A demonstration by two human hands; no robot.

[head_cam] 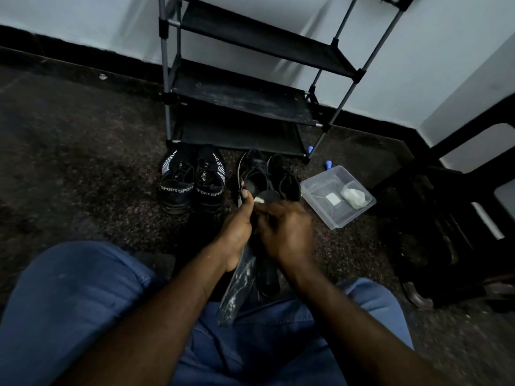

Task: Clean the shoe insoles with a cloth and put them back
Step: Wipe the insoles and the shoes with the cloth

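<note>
At the bottom of the frame, blue jeans (69, 302) frame a pale-speckled insole (238, 291) that slants up from the lap, with a second, darker insole (267, 277) just to its right. Their upper parts pass between the two hands at frame centre. The left hand (237, 232) wraps round the insoles from the left, thumb stretched up along them. The right hand (287, 232) curls in from the right and pinches a small white cloth (259, 200) against the insole's upper end, beside the left thumb tip.

Just above the hands a pair of black shoes (257, 160) stands on the dark carpet, with SPORT sneakers (178, 188) to their left. To the right is a clear plastic tub (320, 185) holding a white wad (353, 198). A black shoe rack (242, 107) rises at the top centre.
</note>
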